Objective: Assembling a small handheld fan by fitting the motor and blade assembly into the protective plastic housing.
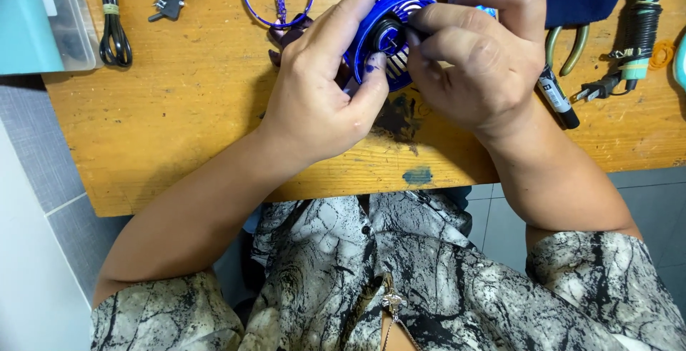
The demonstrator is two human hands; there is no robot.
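I see L hand [321,86] clamped round blue fan housing [386,40] above worktop [186,108]; R hand [479,58] fingertips pinch sth small at its hub, can't tell what.

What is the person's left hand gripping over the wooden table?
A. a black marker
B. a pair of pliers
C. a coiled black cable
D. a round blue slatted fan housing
D: the left hand wraps around the round blue slatted fan housing, while the pliers, cable and marker lie untouched on the table.
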